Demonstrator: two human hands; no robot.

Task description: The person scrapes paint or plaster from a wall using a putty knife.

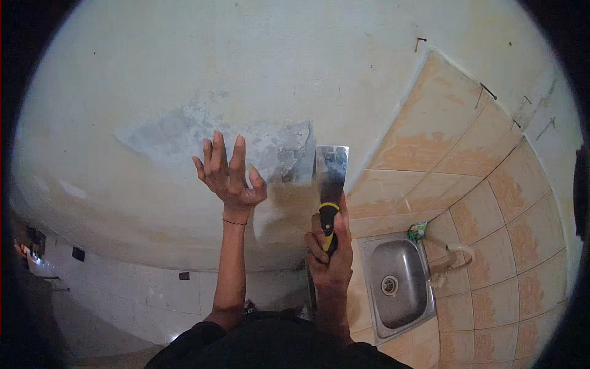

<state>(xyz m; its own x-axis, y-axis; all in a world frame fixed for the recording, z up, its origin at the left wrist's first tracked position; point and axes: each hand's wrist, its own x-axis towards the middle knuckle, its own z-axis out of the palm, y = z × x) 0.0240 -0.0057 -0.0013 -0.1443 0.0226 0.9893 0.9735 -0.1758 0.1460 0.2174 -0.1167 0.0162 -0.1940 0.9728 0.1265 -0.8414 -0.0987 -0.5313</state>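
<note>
My right hand (332, 252) grips the black and yellow handle of a putty knife (332, 169), its wide metal blade pointing up along the wall. The blade's top edge lies just right of a bare grey patch (178, 126) where the paint has come off; I cannot tell whether it touches the wall. Flaking, rough edges (296, 150) show at the patch's right end. My left hand (227, 175) is raised in front of the patch, fingers spread and holding nothing. A thin dark cord bracelet (235, 221) circles that wrist.
A steel sink (399, 283) is set in a tiled counter at the lower right, with a green packet (417, 231) at its far corner and a pale tap (452, 264) beside it. Orange-beige tiles (491, 209) cover the right wall. Nails (420, 42) stick out higher up.
</note>
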